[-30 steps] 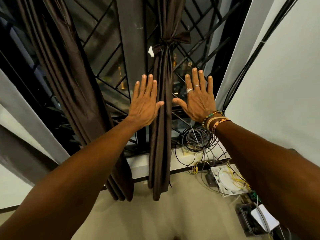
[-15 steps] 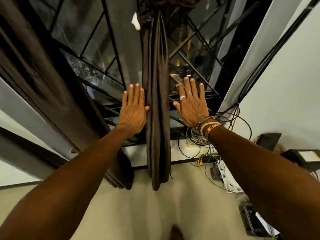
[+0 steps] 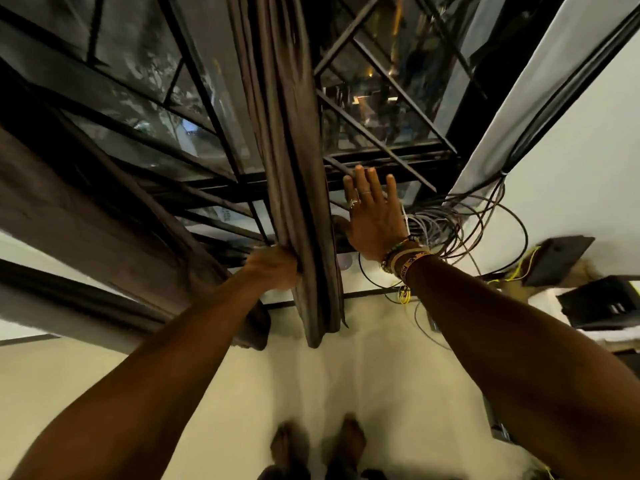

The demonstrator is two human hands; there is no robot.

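Left hand [image 3: 275,268] grips the bunched brown curtain [image 3: 294,174] near its lower end, fingers curled round the folds from the curtain's left side. Right hand [image 3: 372,216] is spread flat with straight fingers just to the right of the curtain, holding nothing, raised before the barred window [image 3: 381,109]. Coiled cables [image 3: 460,220] hang beside the right wrist, above the pale floor [image 3: 311,393].

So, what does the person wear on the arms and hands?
Both forearms are bare, with no sleeves in view. The right hand carries two rings and the wrist a stack of bracelets, beaded and woven bands. The left hand shows no jewellery.
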